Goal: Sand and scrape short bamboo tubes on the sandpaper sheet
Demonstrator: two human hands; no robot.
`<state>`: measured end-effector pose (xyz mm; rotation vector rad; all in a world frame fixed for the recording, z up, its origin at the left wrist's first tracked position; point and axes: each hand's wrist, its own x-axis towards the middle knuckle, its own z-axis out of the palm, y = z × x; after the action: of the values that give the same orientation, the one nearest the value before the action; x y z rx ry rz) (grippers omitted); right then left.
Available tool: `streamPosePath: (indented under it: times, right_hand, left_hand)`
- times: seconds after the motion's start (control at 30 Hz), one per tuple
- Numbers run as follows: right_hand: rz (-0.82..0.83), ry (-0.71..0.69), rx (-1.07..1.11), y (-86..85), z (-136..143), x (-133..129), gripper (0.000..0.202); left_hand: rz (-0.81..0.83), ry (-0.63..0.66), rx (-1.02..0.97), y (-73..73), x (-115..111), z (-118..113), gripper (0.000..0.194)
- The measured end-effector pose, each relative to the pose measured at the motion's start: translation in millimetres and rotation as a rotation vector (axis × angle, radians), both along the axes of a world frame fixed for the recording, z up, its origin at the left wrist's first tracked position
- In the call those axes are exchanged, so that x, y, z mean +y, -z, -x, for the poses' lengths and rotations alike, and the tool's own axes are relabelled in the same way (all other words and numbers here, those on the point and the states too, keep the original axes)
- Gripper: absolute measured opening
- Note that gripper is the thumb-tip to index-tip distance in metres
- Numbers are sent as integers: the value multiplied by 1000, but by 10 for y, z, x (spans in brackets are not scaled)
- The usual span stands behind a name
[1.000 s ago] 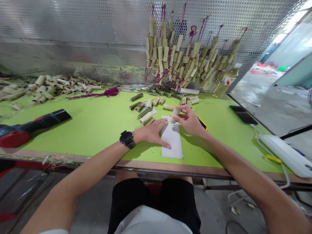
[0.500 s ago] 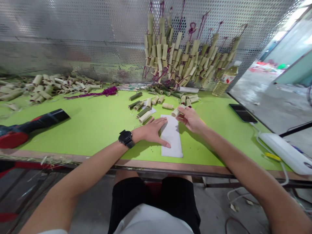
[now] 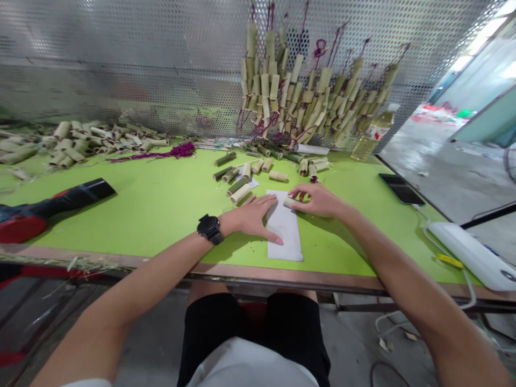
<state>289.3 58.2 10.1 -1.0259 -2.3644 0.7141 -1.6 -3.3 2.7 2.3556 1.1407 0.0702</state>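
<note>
A white sheet (image 3: 285, 228) lies lengthwise before me on the green table. My left hand (image 3: 255, 216) rests on its left edge, thumb spread and fingers stretched out. At the sheet's upper right, my right hand (image 3: 312, 200) has a short pale bamboo tube (image 3: 288, 202) gripped between thumb and fingers. That tube is low over the sheet or touching it, partly covered by my fingers. Just beyond my left hand lies a thicker pale bamboo tube (image 3: 241, 194), beside a dark green one (image 3: 236, 186). Another short piece of bamboo (image 3: 278, 176) lies past the sheet's far end.
Strung bamboo pieces (image 3: 306, 97) hang on the perforated metal panel. A bamboo heap (image 3: 72, 145) and a black-and-red power tool (image 3: 52, 207) are at left. At right are an oil bottle (image 3: 373, 134), a phone (image 3: 401, 188) and a white power strip (image 3: 473, 255).
My right hand has come down and nearer to me, bringing the bamboo tube onto or just above the sheet's upper right. My left hand stays in place.
</note>
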Motion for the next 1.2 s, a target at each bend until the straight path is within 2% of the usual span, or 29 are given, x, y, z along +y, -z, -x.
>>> streamPosePath:
  times: [0.17, 0.43, 0.57, 0.8, 1.0, 1.2]
  right_hand:
    - [-83, -38, -137, -23, 51, -65, 40]
    - [7, 25, 230, -81, 119, -161, 41]
    - [-107, 9, 181, -9, 109, -116, 47]
    - [-251, -44, 123, 58, 84, -71, 39]
    - [-152, 49, 265, 114, 96, -27, 30]
    - [-40, 167, 359, 136, 97, -33, 31]
  left_hand:
    - [10, -12, -5, -8, -8, 0, 157]
    - [11, 0, 5, -29, -8, 5, 157]
    - [23, -3, 17, -19, 0, 6, 160]
    - [3, -4, 28, 9, 3, 6, 157]
    - [-13, -5, 32, 33, 19, 9, 156]
    - [5, -8, 29, 3, 7, 6, 154]
